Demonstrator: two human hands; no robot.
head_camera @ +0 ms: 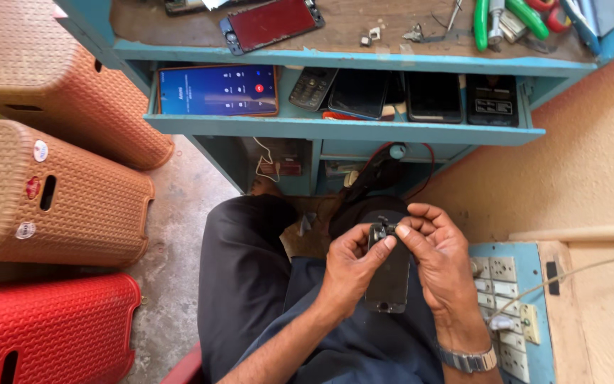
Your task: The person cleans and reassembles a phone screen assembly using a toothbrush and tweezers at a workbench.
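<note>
Above and ahead of the grip stands a blue workbench (335, 60) with an open drawer (342, 128) holding a lit smartphone (218, 90) and several dark handsets (360, 92), while off to its left lie stacked plastic stools (51, 188) in brown and red. Over the person's lap, the left hand (349, 267) and right hand (438, 259) hold a black phone screen assembly (390, 274) upright between them. Both hands pinch its top edge, thumbs and fingertips (401, 230) pressed together there, with a white switchboard (506, 306) just to the right.
</note>
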